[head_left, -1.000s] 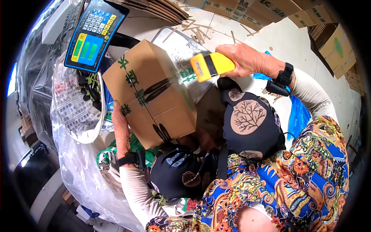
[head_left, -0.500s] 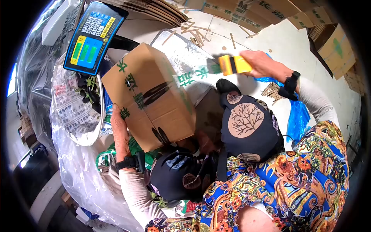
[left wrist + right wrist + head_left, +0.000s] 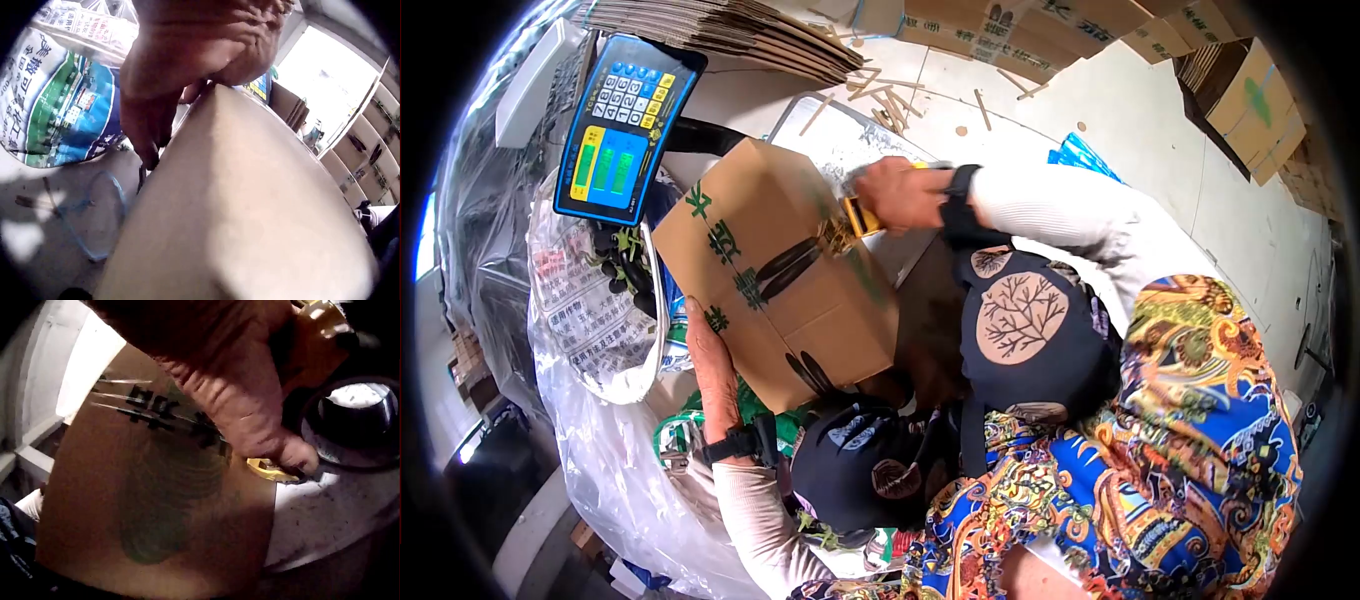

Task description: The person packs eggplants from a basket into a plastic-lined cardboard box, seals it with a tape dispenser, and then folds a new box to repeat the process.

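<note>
In the head view, a cardboard box (image 3: 770, 270) with green print stands tilted between the person's knees. The left hand (image 3: 710, 350) lies along its left side, fingers extended against the cardboard. The left wrist view shows that hand (image 3: 200, 50) at a box edge, its fingers reaching down one face. A yellow tape dispenser (image 3: 860, 215) with a black band is gripped in the right hand (image 3: 905, 195), right at the box's right edge. Seen from the right wrist, the dispenser (image 3: 269, 469) is mostly hidden behind the hand (image 3: 244, 394), close against the box (image 3: 169, 500).
A scale display (image 3: 620, 130) stands at upper left, beside a white woven sack (image 3: 595, 300) with dark eggplants (image 3: 635, 270). Behind the box is a metal scale plate (image 3: 800, 125). Folded cartons (image 3: 740, 35) are stacked at the back; cardboard strips (image 3: 890, 105) litter the floor.
The right hand first drew the dispenser right, stretching green-printed tape from the box, then swung it back left to the box's right edge. The left hand stays at the box's left side.
</note>
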`<state>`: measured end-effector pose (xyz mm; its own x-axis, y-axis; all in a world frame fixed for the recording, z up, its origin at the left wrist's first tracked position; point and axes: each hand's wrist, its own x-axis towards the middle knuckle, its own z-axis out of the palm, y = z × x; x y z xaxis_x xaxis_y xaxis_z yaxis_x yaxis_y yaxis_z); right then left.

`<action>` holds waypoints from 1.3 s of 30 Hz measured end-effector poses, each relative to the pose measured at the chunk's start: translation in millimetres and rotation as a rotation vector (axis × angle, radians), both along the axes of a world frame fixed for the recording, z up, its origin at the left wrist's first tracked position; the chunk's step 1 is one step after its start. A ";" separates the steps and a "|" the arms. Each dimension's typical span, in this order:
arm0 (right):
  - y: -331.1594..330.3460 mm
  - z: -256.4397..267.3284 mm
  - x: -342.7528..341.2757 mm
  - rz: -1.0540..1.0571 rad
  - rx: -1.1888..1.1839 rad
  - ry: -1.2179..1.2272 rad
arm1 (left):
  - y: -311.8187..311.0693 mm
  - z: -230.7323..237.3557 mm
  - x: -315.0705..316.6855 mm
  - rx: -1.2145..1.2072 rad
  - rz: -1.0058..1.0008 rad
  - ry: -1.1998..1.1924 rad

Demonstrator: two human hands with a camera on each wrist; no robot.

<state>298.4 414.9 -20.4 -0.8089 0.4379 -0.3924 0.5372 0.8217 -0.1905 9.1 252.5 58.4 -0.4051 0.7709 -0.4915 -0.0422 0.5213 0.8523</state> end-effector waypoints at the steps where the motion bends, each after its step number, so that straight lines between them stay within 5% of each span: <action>1: 1.5 9.8 11.2 -0.264 -0.244 0.003 | -3.9 -2.1 -2.7 -0.008 0.005 -0.030; 3: 1.7 -6.1 68.8 -0.060 -0.029 0.098 | -7.1 -8.0 -10.5 -0.034 -0.026 0.002; 4: 11.9 8.2 90.3 -0.239 -0.210 -0.072 | -5.2 -9.9 -11.4 -0.039 -0.042 0.016; 6: 17.0 24.2 139.4 -0.282 0.022 0.111 | -1.1 -1.2 -0.8 -0.026 -0.027 -0.079; 7: 24.1 65.7 132.8 -0.474 -0.093 -0.158 | 0.6 5.9 5.9 -0.018 -0.019 -0.123; 8: 31.9 68.8 146.3 -0.540 -0.068 -0.179 | 4.2 12.1 14.7 0.033 -0.087 -0.028; 10: 47.7 85.5 165.1 -0.609 -0.144 -0.023 | 12.3 18.6 29.8 0.129 -0.205 0.163; 16: 69.7 142.3 133.8 -0.737 -1.058 0.845 | 51.3 28.3 102.6 0.450 -0.519 0.528; 21: 92.7 175.2 98.1 -0.767 -1.097 0.999 | 75.1 9.2 155.0 0.463 -0.828 1.017; 24: 103.2 178.8 93.6 -0.624 -1.011 0.804 | 89.6 -19.6 166.7 0.677 -0.968 1.168; 26: 121.8 147.5 97.1 -0.620 -0.793 0.562 | 82.7 -17.3 159.9 0.712 -0.921 1.081; 28: 104.7 150.1 95.1 -0.763 -0.937 0.581 | 77.7 -18.6 135.9 0.720 -0.878 0.998; 30: 95.0 131.3 94.4 -0.860 -1.131 0.632 | 57.1 -46.6 106.2 0.667 -0.516 0.960; 32: 89.5 126.8 88.4 -0.756 -1.181 0.633 | 26.1 -112.6 62.9 0.305 -0.090 0.366; 34: 76.1 132.5 74.9 -0.838 -1.198 0.606 | -11.0 -112.3 48.8 -0.101 0.058 -0.738; 39: 37.1 127.5 31.6 -0.926 -1.241 0.551 | -78.6 -114.4 70.9 -0.241 0.024 -0.866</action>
<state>330.0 452.0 107.1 -0.6190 0.4788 -0.6225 0.3776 -0.5136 -0.7705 80.0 173.8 -56.1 0.1681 0.6035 -0.7795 -0.6321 0.6728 0.3845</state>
